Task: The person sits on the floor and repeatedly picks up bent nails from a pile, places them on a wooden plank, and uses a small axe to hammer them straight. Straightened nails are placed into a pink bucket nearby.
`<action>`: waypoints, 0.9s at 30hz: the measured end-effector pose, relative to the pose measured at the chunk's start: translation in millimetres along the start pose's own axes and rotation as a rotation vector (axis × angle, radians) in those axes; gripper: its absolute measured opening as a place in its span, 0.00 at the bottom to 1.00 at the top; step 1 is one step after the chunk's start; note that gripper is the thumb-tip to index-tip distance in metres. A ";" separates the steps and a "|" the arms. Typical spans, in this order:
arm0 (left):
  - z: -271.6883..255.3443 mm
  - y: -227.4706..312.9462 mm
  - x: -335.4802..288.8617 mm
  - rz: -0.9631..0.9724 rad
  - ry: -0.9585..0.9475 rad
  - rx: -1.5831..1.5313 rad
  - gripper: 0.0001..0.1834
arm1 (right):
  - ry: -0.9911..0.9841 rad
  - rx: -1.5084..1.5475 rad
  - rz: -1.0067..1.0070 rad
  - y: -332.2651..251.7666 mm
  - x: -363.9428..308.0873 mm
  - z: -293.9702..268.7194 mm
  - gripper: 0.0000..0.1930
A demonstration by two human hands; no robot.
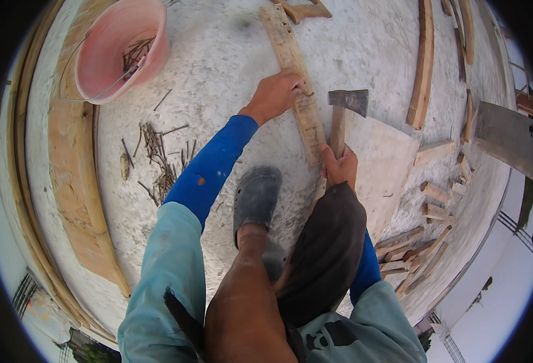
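A narrow wooden plank (308, 124) lies on the concrete floor in front of me, running from the far middle toward my right knee. My left hand (277, 95) rests at its left edge, fingers pinched together on what looks like a nail (307, 92). The nail is small and partly hidden by the fingers. Closed round the wooden handle of a hatchet (337, 124) is my right hand (340, 166), just right of the plank's near end. The hatchet's dark head (349, 101) points away from me, its blade to the right, apart from the plank.
A pink bucket (121, 48) with nails inside stands at the far left. Loose nails (157, 157) lie left of my clog-shod foot (257, 196). A wooden saw handle (309, 11) shows at the top. Boards (79, 193) line the left; wood offcuts (436, 193) scatter right.
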State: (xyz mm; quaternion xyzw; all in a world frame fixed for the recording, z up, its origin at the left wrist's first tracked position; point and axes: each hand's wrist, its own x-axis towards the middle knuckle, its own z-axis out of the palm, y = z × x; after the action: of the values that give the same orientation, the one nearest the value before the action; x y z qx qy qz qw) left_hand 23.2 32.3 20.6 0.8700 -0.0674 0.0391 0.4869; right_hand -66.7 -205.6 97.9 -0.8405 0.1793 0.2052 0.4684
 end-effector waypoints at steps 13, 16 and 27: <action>7.1 -13.8 -26.7 -0.563 0.122 -0.592 0.09 | -0.029 -0.243 -0.243 -4.8 28.2 15.0 0.26; 10.3 -9.9 -21.7 -0.580 0.116 -0.642 0.10 | -0.050 -0.284 -0.283 -11.2 33.3 18.5 0.28; 21.6 -13.4 -27.6 -0.600 0.104 -0.812 0.12 | -0.052 -0.475 -0.334 -8.2 46.1 21.7 0.31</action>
State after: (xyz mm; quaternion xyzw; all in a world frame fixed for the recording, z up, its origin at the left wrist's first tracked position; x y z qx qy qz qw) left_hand -1.9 23.0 -5.6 0.5884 0.2000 -0.0888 0.7784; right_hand -27.3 -187.9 69.8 -0.9389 -0.0269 0.1829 0.2902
